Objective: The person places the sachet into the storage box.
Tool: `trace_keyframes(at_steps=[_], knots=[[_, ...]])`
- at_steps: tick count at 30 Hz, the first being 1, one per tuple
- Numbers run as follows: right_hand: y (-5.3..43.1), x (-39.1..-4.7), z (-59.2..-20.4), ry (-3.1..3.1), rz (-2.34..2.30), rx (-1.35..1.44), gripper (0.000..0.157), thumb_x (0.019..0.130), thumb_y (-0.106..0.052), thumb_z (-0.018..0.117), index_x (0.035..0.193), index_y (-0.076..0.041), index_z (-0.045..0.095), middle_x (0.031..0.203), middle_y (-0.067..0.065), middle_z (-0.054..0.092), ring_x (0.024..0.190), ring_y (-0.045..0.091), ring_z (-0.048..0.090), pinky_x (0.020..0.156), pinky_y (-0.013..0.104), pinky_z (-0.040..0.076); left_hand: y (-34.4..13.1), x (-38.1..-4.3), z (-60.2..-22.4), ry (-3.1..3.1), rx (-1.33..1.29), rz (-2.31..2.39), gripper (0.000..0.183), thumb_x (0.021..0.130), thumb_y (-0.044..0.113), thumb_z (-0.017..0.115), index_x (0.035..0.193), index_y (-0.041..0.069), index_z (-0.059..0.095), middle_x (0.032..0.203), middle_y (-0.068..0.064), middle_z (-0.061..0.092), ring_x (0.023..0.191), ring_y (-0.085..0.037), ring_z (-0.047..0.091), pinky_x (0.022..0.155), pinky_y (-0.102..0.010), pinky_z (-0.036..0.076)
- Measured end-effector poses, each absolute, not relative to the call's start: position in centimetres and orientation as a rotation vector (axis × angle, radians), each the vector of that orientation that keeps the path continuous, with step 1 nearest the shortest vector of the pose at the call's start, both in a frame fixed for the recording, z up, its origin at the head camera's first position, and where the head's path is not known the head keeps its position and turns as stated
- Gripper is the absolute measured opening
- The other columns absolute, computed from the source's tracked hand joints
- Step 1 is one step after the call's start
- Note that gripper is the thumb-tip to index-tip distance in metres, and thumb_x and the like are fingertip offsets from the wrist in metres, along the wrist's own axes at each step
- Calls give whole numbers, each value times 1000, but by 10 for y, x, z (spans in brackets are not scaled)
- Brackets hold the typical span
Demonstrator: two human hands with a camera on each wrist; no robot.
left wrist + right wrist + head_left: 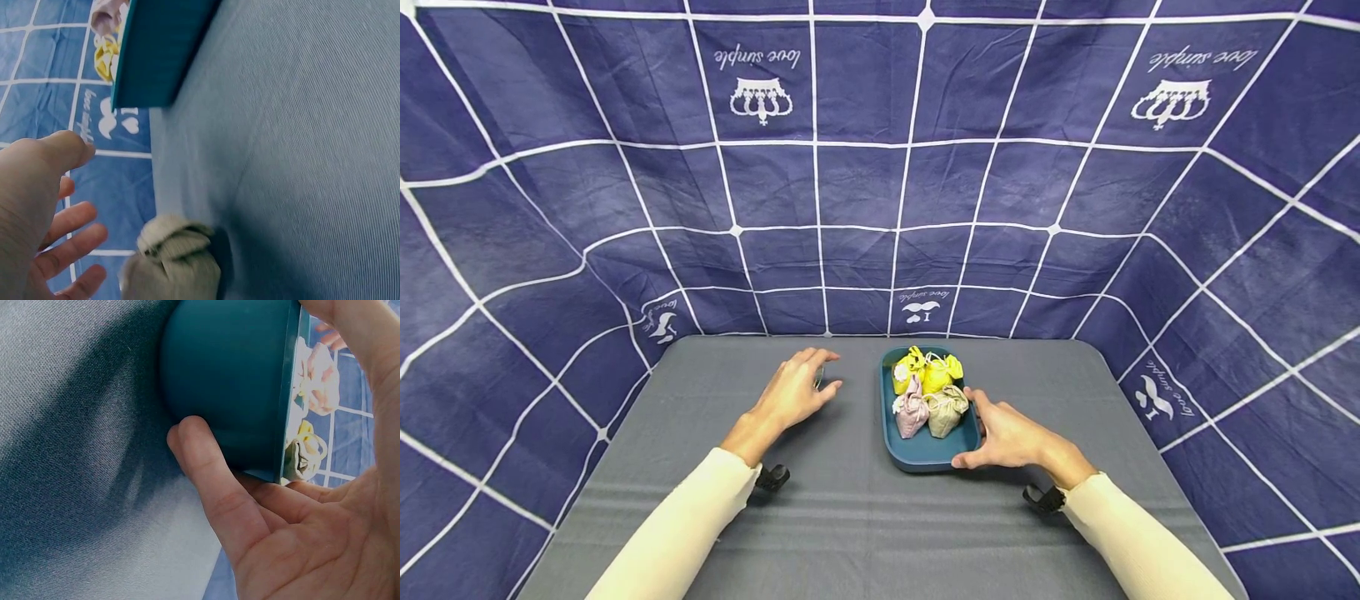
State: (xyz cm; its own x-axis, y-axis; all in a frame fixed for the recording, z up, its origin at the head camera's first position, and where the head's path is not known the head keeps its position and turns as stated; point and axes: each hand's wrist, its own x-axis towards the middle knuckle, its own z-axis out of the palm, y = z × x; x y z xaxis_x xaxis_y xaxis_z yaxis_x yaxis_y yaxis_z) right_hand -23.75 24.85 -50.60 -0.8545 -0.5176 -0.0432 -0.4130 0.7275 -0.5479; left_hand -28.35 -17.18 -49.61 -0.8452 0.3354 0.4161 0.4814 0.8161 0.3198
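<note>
My left hand (pixel 792 393) hovers above the table left of the tray, thumb and fingers spread apart with nothing between them. Beside its fingers, the left wrist view shows a beige-green drawstring pouch (pixel 175 265) on the table; the hand mostly hides it in the head view. With the thumb at the near corner and fingers along the outer wall, my right hand (pixel 1011 433) holds the right side of a teal tray (pixel 917 454). Inside the tray sit two yellow pouches (pixel 937 377), a pink pouch (pixel 912 414) and an olive-beige pouch (pixel 946 415).
A grey cloth covers the table (pixel 842 517). Blue curtains (pixel 857 183) with white grid lines rise along its back and both sides. Each wrist carries a black strap mount (pixel 1043 498).
</note>
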Motion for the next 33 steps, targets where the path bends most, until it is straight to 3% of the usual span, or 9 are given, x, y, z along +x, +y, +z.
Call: trace_keyframes(at_steps=[8, 18, 28, 33], knots=[[247, -237, -505, 2733, -797, -743, 128, 82, -55, 103, 169, 11, 37, 114, 11, 85, 88, 6, 71, 84, 29, 59, -197, -288, -503, -2694, -609, -610, 46, 99, 23, 90, 141, 9, 79, 133, -16, 82, 127, -44, 78, 108, -63, 63], [246, -237, -504, 2724, -795, -748, 128, 83, -54, 103, 169, 12, 37, 110, 8, 84, 83, 2, 66, 80, 27, 57, -225, -285, -515, -2820, -585, -553, 49, 100, 34, 89, 142, 9, 79, 135, -17, 80, 129, -43, 75, 106, -64, 62], [247, -236, -503, 2728, -797, -746, 129, 83, -55, 103, 169, 13, 36, 109, 10, 83, 83, 4, 67, 80, 27, 57, -248, -277, -515, -2876, -644, -497, 53, 90, 42, 98, 135, 18, 83, 132, -5, 80, 127, -33, 71, 101, -58, 64], [248, -235, -503, 2722, -816, -746, 128, 83, -53, 103, 169, 14, 35, 100, 7, 82, 78, 1, 65, 76, 25, 56, -256, -276, -512, -2874, -756, -476, 67, 84, 39, 104, 142, 15, 79, 134, -7, 79, 128, -35, 72, 105, -61, 64]])
